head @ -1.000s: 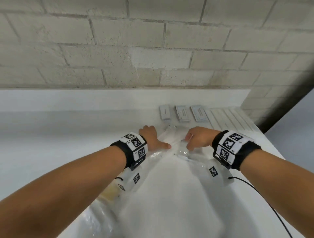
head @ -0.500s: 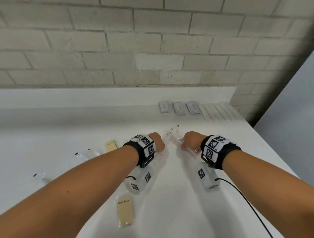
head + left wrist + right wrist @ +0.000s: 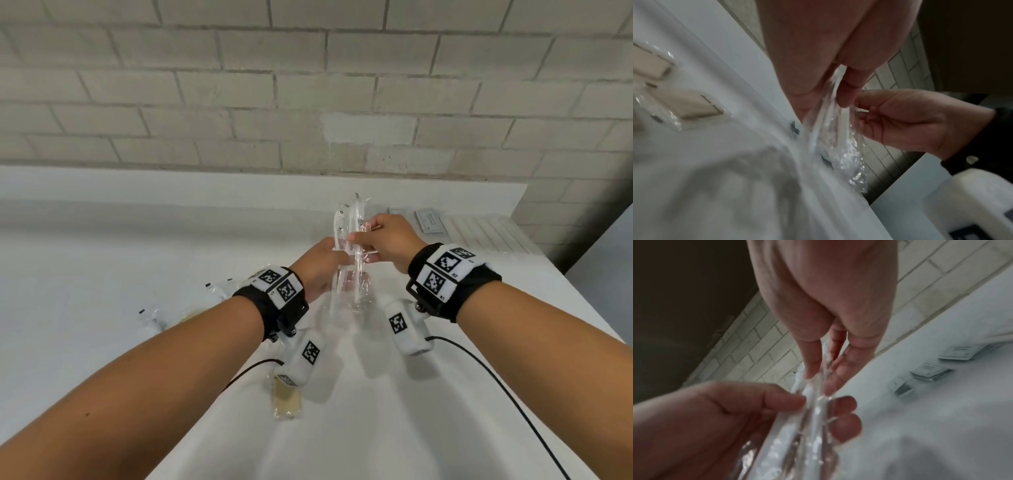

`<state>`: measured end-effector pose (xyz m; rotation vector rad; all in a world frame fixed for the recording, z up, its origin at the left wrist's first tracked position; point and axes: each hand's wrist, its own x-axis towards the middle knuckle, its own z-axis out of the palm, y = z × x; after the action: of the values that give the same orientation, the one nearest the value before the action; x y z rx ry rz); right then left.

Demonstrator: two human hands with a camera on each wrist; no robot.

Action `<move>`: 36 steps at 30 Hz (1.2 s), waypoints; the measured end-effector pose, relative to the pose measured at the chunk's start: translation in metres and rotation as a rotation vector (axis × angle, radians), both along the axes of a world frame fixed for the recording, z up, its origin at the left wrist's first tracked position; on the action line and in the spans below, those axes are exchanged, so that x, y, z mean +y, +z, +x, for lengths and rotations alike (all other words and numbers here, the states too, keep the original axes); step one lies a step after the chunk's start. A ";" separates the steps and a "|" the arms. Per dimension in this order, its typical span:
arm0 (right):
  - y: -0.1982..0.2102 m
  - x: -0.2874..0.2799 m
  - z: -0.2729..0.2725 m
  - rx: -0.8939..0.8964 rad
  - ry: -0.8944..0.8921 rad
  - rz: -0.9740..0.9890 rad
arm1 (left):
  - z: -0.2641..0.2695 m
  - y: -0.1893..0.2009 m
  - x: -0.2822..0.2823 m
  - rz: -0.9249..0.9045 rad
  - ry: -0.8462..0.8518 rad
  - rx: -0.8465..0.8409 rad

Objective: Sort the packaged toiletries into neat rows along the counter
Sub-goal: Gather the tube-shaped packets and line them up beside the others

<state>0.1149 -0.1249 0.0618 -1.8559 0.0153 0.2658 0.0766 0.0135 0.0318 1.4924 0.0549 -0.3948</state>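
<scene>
- You hold a small bunch of clear wrapped packets up above the counter, between your two hands, roughly upright, with the top ends sticking out above your fingers.
- Your left hand pinches the bunch low down, thumb on one side and fingers curled round the other. Your right hand pinches it just above, thumb against fingertips, as the right wrist view shows.
- Each packet looks to hold a thin white stick-like thing; what exactly it is, you cannot tell from here.
- Expect them to be very light. The wrap is thin, crinkly and likely slippery, so the packets may slide against one another and fan out.
- Best to take hold across the stiff white part inside, near the middle, not on the loose ends of the wrap.
- At the back right of the counter lie flat white sachets in a row, with a set of long white packets laid side by side next to them.
- To your left sit loose clear packets, and a tan soap bar in its wrap lies under your left wrist.
- Nothing stands between your hands and the back rows, but the wrist cables trail across the counter and could drag loose packets.
</scene>
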 end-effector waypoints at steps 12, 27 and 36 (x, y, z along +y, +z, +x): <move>-0.014 0.044 -0.004 0.053 0.115 -0.062 | -0.021 -0.005 0.081 0.131 0.275 -0.124; -0.072 0.175 -0.037 -0.043 0.533 -1.114 | -0.033 -0.014 0.236 0.179 0.346 -0.120; -0.061 0.204 -0.037 0.092 0.491 -1.246 | -0.040 -0.023 0.272 0.179 0.305 -0.107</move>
<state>0.0783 0.0789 0.0013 -3.0721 -0.2717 0.8104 0.0365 0.2857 0.0092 1.6489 0.2352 -0.0651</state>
